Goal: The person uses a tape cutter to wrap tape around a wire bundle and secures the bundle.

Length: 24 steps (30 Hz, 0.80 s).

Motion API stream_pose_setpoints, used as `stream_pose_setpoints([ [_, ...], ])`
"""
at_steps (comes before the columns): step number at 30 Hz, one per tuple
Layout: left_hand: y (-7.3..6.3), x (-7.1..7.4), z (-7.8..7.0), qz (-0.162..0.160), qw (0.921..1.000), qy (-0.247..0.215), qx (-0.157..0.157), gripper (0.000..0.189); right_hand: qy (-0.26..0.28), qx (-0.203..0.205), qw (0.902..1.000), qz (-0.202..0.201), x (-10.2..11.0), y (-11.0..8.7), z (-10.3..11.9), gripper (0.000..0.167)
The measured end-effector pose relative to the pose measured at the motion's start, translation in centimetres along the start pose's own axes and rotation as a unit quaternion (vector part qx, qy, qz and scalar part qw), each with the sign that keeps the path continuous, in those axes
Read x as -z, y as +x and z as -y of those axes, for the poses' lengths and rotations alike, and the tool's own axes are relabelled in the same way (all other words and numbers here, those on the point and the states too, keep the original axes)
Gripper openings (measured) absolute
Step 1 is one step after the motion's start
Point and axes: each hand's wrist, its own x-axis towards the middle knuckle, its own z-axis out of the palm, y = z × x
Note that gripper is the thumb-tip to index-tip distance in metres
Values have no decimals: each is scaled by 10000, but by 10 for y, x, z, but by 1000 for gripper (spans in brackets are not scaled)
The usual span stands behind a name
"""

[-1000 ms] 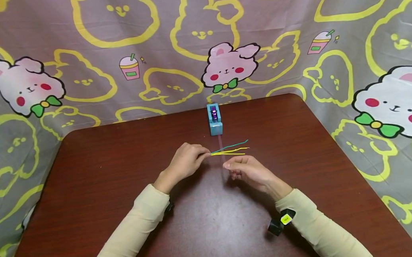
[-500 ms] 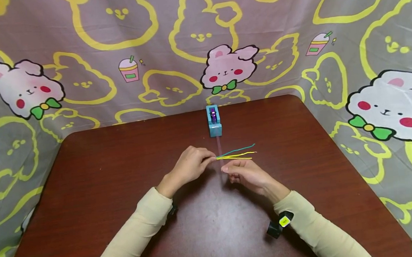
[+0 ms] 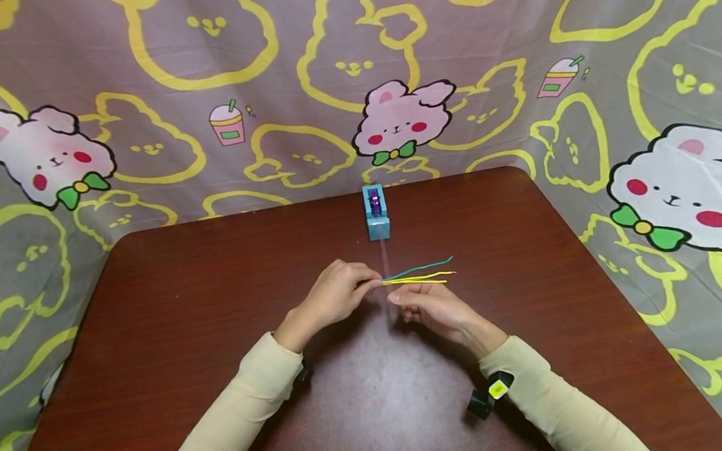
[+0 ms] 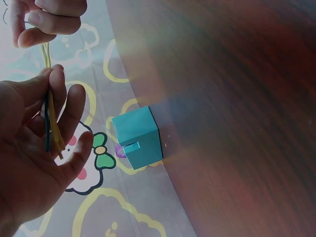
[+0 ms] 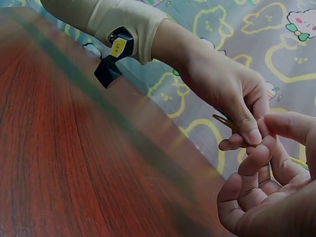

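In the head view my left hand (image 3: 334, 290) pinches a bundle of thin yellow and teal wires (image 3: 420, 279) between thumb and fingertips. Their loose ends fan out to the right, across a strip of clear tape (image 3: 385, 257). The strip runs toward me from a light-blue tape dispenser (image 3: 379, 228) with a purple core. My right hand (image 3: 436, 309) pinches the strip near its free end, just below the wires. From the left wrist view, short wire ends (image 4: 53, 121) also stick out across the left palm. Whether the wires touch the tape, I cannot tell.
A dark reddish-brown table (image 3: 173, 322) lies under both hands. Behind it and at both sides hangs a grey cartoon-print cloth (image 3: 299, 55). A black wrist camera (image 3: 483, 402) is strapped to the right forearm.
My left hand has moved right and a little toward me with the wires, so they reach further over the tape. The right hand, still on the tape, has come slightly nearer.
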Motion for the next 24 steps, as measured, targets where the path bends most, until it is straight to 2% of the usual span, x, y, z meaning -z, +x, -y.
stream_pose_setpoints([
  [12,-4,3,-6,36,9997,14,-253,11,-20,78,9999,70,0,1,-1,11],
  [18,-3,3,-6,3,9995,15,-318,11,-200,65,9998,19,4,1,-3,9],
  [24,-3,2,-6,-51,9992,-82,-378,11,-620,165,9978,-181,7,5,-7,12],
])
